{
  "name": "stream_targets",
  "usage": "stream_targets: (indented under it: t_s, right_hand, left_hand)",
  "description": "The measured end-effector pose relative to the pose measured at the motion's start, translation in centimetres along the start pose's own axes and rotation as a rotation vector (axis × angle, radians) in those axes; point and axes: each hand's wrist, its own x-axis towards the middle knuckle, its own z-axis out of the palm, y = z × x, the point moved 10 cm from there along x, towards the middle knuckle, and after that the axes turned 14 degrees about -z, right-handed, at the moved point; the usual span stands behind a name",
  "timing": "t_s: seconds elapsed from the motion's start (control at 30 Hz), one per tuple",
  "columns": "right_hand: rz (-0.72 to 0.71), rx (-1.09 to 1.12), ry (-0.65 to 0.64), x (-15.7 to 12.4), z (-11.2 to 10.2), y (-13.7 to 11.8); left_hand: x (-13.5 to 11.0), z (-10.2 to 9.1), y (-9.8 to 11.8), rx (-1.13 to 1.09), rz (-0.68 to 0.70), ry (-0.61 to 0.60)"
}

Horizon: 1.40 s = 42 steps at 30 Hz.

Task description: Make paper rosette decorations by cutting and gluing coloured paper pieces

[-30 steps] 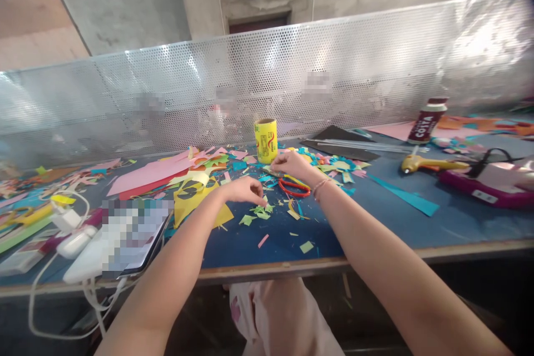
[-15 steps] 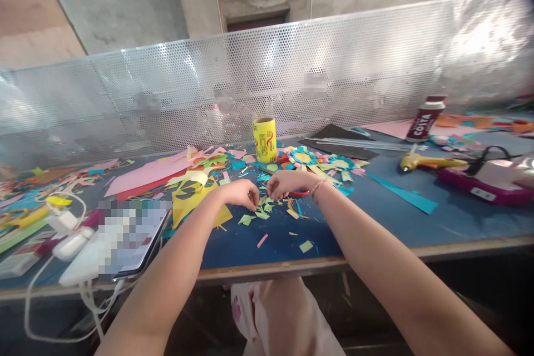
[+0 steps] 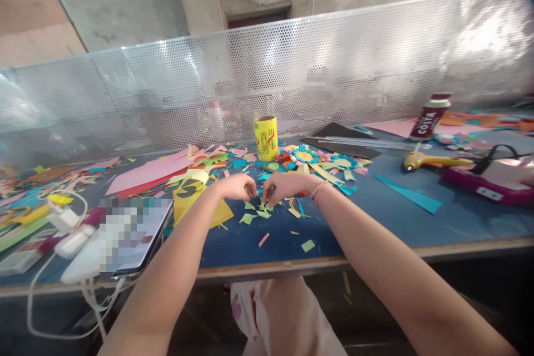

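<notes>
Light-green paper scraps [image 3: 262, 213] lie in a loose heap on the blue tabletop. Over their right side my right hand [image 3: 286, 186] is closed in a pinch, with a bit of green paper at its fingertips. My left hand [image 3: 238, 186] hovers just left of it, fingers curled together; whatever they hold is too small to make out. Beside the left forearm is a yellow paper sheet [image 3: 223, 212] with dark cut-out shapes. Behind the right hand, blue-rimmed paper flowers [image 3: 303, 154] sit among colourful strips. Red scissor handles are mostly hidden by the right wrist.
A yellow tape roll [image 3: 267, 142] stands upright behind the hands. On the right are a yellow glue gun [image 3: 438, 161], a purple box [image 3: 486, 183] and a dark red bottle [image 3: 430, 117]. A tablet [image 3: 144, 239] with white cables [image 3: 31, 311] occupies the left front edge.
My left hand has lifted back slightly from the green scraps. My right hand has come down a little toward them, its fingertips now at the paper.
</notes>
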Motion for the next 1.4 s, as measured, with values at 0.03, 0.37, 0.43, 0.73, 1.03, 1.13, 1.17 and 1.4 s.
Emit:
stream_targets:
  t_s: [0.03, 0.37, 0.43, 0.73, 1.03, 1.13, 1.17, 1.4]
  right_hand:
    - [-0.012, 0.003, -0.028, 0.1, 0.3, -0.1]
    - [-0.065, -0.013, -0.038, 0.6, 0.9, -0.1]
    - [-0.053, -0.040, -0.043, 0.4, 0.8, 0.0]
    - [-0.083, -0.086, 0.198, 0.0, -2.8, -1.9]
    - [-0.331, -0.247, 0.619, -0.8, -6.0, -4.7]
    - [-0.308, -0.177, 0.638, -0.7, -6.1, -4.0]
    - [-0.285, -0.144, 0.637, -0.7, -6.1, -3.6]
    - [-0.151, -0.061, 0.533, -0.4, -5.2, -1.4]
  left_hand:
    - [0.1, -0.5, -0.4, 0.049, -0.043, 0.058]
    - [0.2, -2.4, -2.3, 0.266, -0.229, 0.266]
    - [0.3, -2.1, -1.7, 0.170, -0.175, 0.232]
    - [0.6, 0.4, -1.3, -0.565, -0.241, -0.050]
    - [1.6, 0.5, -3.5, -1.332, -0.319, -0.060]
    - [1.7, 0.4, -3.9, -1.401, -0.320, -0.054]
    - [1.6, 0.3, -4.1, -1.404, -0.324, -0.046]
    - [1.1, -1.4, -7.0, -0.946, -0.434, 0.167]
